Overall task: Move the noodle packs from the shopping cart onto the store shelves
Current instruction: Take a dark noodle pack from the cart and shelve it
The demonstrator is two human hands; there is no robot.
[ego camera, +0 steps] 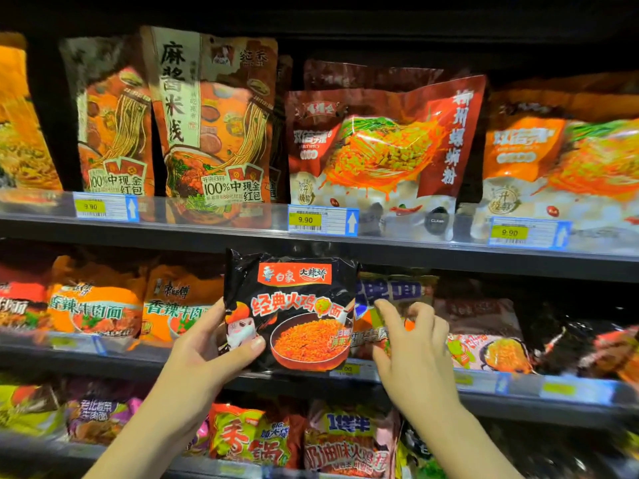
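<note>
Holding black pack [292, 311] upright in left hand [204, 354], thumb across lower-left front, fingers curling behind left edge. Hovering in front of middle shelf [484, 383], not yet on it. Right hand [413, 344] sitting just right of pack, empty, fingers loosely curled, fingertips touching or nearly touching blue pack [387, 305] behind; contact unclear. Likely clearing a slot. Doing it well: pushing blue pack rightward with right hand, opening a gap between it and orange pack [176, 305] left of left hand, then sliding black pack in bottom edge first, staying under upper shelf lip [449, 250], label facing out. Keeping grip low on pack so top corner passes lip without crumpling. Releasing thumb only once base is resting behind price rail. Risk: tipping neighbouring packs forward off the rail. Cart not showing; remaining count unknown.
</note>
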